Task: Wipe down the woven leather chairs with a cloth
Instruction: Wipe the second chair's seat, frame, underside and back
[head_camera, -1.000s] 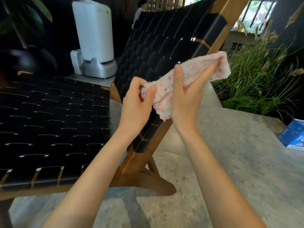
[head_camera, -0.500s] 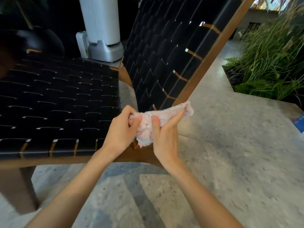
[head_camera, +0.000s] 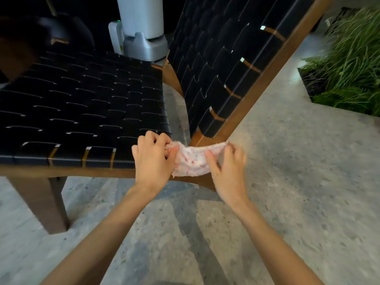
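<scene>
Cloth (head_camera: pixel 192 162), pale with pink specks, stretches between your left hand (head_camera: pixel 153 161) and right hand (head_camera: pixel 228 171), both pinching its ends, woven seat (head_camera: pixel 82 103) at ten o'clock.

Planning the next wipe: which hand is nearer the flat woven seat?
Left. The left hand is at a corner of the woven seat, gripping the cloth; the right hand pinches its other end, farther right.
</scene>
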### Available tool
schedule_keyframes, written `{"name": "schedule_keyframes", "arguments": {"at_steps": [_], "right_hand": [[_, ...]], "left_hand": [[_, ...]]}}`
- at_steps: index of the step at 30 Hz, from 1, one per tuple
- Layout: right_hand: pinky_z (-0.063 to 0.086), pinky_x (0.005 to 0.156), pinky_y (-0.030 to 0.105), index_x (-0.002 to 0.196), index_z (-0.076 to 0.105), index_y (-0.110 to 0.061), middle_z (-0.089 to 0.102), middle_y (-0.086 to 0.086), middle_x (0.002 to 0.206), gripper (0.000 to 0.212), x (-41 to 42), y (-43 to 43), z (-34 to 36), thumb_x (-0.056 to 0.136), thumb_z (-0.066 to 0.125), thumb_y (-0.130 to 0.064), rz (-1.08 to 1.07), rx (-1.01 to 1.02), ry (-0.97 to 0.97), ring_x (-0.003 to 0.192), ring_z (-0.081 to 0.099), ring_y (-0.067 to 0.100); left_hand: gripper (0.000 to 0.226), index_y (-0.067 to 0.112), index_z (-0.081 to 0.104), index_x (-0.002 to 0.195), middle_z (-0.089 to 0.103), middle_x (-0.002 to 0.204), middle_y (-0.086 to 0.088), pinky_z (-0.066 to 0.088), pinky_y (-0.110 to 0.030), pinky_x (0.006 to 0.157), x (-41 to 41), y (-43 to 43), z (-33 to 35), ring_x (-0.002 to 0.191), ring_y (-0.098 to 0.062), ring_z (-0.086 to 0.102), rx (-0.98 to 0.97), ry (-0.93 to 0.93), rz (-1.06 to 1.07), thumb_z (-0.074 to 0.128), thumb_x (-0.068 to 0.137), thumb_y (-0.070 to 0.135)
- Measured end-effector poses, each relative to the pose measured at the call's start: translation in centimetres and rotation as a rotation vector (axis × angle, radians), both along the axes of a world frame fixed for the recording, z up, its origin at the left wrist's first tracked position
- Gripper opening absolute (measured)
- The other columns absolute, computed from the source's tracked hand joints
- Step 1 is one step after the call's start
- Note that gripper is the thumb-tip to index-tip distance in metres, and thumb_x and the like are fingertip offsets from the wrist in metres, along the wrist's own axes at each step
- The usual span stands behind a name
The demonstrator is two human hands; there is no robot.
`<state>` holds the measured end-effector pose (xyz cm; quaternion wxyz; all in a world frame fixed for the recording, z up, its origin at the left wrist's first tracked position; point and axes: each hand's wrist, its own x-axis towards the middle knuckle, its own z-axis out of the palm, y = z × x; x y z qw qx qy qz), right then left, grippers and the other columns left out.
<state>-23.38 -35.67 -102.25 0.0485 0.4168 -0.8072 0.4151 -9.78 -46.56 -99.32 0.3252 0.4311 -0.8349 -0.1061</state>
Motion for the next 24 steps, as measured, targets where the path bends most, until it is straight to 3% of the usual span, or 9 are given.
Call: {"name": "schedule_keyframes", "arguments": {"at_steps": [2, 5, 6, 8, 12, 14, 17, 21, 24], "right_hand": [[0.039, 0.100, 0.022, 0.134, 0.036, -0.028, 0.035, -0.016, 0.130, 0.053, -0.6, 0.5, 0.7, 0.090, 0.058, -0.047, 0.001, -0.174, -0.047, 0.123, 0.037, 0.006], [0.032, 0.100, 0.007, 0.140, 0.026, -0.033, 0.034, -0.043, 0.128, 0.061, -0.6, -0.4, 0.3, 0.092, 0.063, -0.032, 0.161, -0.291, -0.291, 0.121, 0.036, -0.019], [0.038, 0.097, 0.010, 0.139, 0.032, -0.026, 0.042, -0.042, 0.126, 0.052, -0.2, -0.8, -0.2, 0.095, 0.060, -0.031, 0.206, -0.282, -0.373, 0.116, 0.043, -0.019], [0.051, 0.083, 0.024, 0.125, 0.045, -0.015, 0.061, -0.018, 0.106, 0.033, 0.6, -1.6, -1.6, 0.098, 0.052, -0.033, 0.209, -0.265, -0.427, 0.097, 0.059, -0.006], [0.049, 0.066, 0.014, 0.129, 0.043, 0.001, 0.059, -0.014, 0.085, 0.049, 1.5, -2.2, -3.2, 0.098, 0.047, -0.037, 0.197, -0.229, -0.451, 0.081, 0.061, -0.003], [0.048, 0.064, 0.018, 0.117, 0.049, -0.003, 0.060, -0.008, 0.081, 0.043, 1.4, -2.1, -3.7, 0.096, 0.048, -0.040, 0.187, -0.210, -0.419, 0.076, 0.061, 0.003], [0.045, 0.065, 0.018, 0.094, 0.052, -0.017, 0.060, -0.009, 0.080, 0.013, 1.1, -1.6, -4.7, 0.097, 0.052, -0.031, 0.220, -0.157, -0.310, 0.073, 0.059, 0.005], [0.042, 0.069, 0.010, 0.092, 0.060, -0.023, 0.062, -0.017, 0.083, 0.007, 0.4, -0.8, -5.5, 0.095, 0.058, -0.016, 0.277, -0.173, -0.244, 0.078, 0.061, 0.003], [0.039, 0.069, 0.009, 0.099, 0.064, -0.016, 0.062, -0.014, 0.088, 0.009, -0.1, -0.2, -6.3, 0.096, 0.055, -0.019, 0.268, -0.136, -0.216, 0.080, 0.058, -0.003]], "left_hand": [[0.016, 0.018, 0.062, 0.100, 0.052, 0.101, -0.002, 0.018, -0.026, 0.077, 0.0, 0.1, -0.3, 0.092, -0.015, 0.037, -0.060, -0.010, 0.050, 0.057, 0.094, 0.032], [0.016, 0.017, 0.059, 0.094, 0.059, 0.089, 0.001, 0.023, -0.028, 0.076, -0.6, 0.2, -0.3, 0.084, -0.018, 0.050, -0.090, -0.011, 0.053, 0.055, 0.095, 0.033], [0.016, 0.018, 0.058, 0.093, 0.060, 0.084, 0.003, 0.024, -0.028, 0.076, -0.7, 0.3, -0.3, 0.079, -0.017, 0.053, -0.082, 0.003, 0.050, 0.055, 0.095, 0.033], [0.013, 0.019, 0.055, 0.095, 0.057, 0.075, 0.008, 0.026, -0.027, 0.077, -1.0, 0.5, -0.3, 0.069, -0.014, 0.054, -0.053, 0.044, 0.041, 0.056, 0.095, 0.032], [0.008, 0.019, 0.060, 0.099, 0.061, 0.088, 0.004, 0.033, -0.030, 0.073, -1.2, 0.5, -1.4, 0.077, -0.017, 0.056, -0.216, 0.032, -0.045, 0.060, 0.091, 0.018], [0.016, 0.020, 0.069, 0.100, 0.066, 0.097, 0.003, 0.035, -0.030, 0.072, -1.2, 0.2, -2.3, 0.082, -0.019, 0.058, -0.340, -0.005, -0.118, 0.057, 0.091, 0.016], [0.024, 0.016, 0.073, 0.106, 0.072, 0.103, 0.003, 0.033, -0.030, 0.082, -0.5, 0.3, -3.6, 0.096, -0.019, 0.061, -0.448, -0.048, -0.160, 0.057, 0.089, 0.021], [0.048, 0.014, 0.069, 0.115, 0.069, 0.113, 0.002, 0.029, -0.035, 0.092, 0.1, 0.6, -5.2, 0.111, -0.018, 0.057, -0.448, -0.085, -0.165, 0.060, 0.085, 0.050], [0.043, 0.015, 0.069, 0.117, 0.069, 0.112, 0.002, 0.029, -0.036, 0.092, 0.1, 0.5, -5.8, 0.113, -0.017, 0.052, -0.461, -0.054, -0.143, 0.069, 0.085, 0.043]]}}
